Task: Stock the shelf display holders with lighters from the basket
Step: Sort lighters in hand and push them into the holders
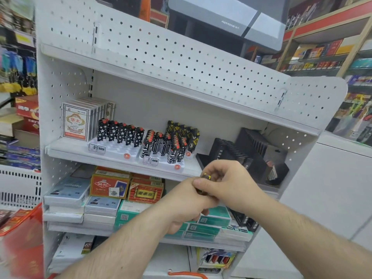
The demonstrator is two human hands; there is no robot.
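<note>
Both my hands meet in front of the middle shelf's right part. My left hand [183, 206] is curled round a dark bunch of lighters, mostly hidden inside the fist. My right hand [225, 182] pinches one black-and-yellow lighter [207, 176] at the top of that bunch. On the shelf stand two white display holders: the left holder [112, 151] carries a row of star-patterned lighters [120, 133], the right holder [163, 164] is packed with black-and-white circuit-pattern lighters [161, 148] and black-and-yellow ones [187, 133] behind.
Playing-card boxes [75, 125] stand left of the holders. A black ribbed rack [247, 150] sits at the shelf's right end. Card packs and green boxes [203, 224] fill the shelf below. A red basket [22, 238] shows at lower left, an orange handle [187, 274] at the bottom.
</note>
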